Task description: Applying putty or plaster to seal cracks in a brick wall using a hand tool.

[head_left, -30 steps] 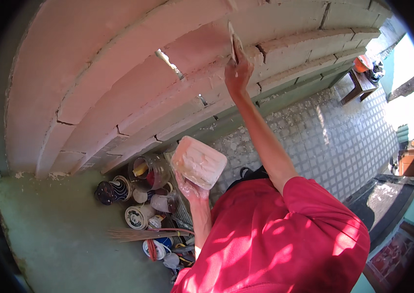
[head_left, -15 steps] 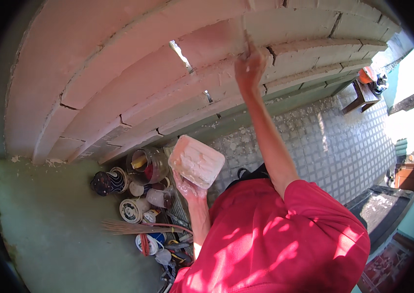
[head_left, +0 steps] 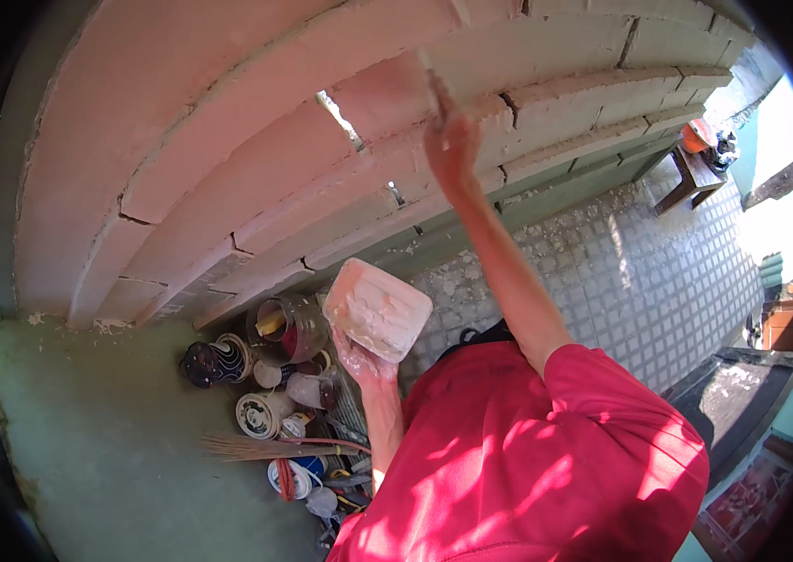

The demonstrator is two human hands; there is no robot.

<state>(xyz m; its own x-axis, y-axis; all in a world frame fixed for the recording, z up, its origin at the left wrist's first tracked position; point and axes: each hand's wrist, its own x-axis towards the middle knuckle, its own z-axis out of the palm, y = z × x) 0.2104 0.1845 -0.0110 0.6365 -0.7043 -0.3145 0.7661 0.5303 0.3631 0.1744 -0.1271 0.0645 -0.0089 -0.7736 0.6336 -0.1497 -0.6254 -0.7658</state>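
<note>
My left hand (head_left: pixel 367 363) supports a rectangular tray (head_left: pixel 380 309) from below, its fingers mostly hidden under the near edge. Pale, pinkish-white paste covers the tray's face, and white smears show on the hand and wrist. Raised to the wall (head_left: pixel 275 150), my right hand (head_left: pixel 453 155) is closed around the handle of a putty knife (head_left: pixel 436 92). Motion blurs the blade, which points up against a recessed band of the wall. The wall has stepped courses, dark cracks and a narrow see-through gap (head_left: pixel 339 120) left of the knife.
At the wall's foot on the left stand a clear bucket (head_left: pixel 301 330), several paint-stained tubs (head_left: pixel 261 415) and a stick broom (head_left: pixel 256 447). A green ledge (head_left: pixel 125 421) lies left of them. Patterned tiles (head_left: pixel 593 272) cover the floor; a wooden bench (head_left: pixel 691 180) stands far right.
My right hand and the putty knife have moved left along the wall. The left hand holds the tray in nearly the same place. The view has shifted slightly.
</note>
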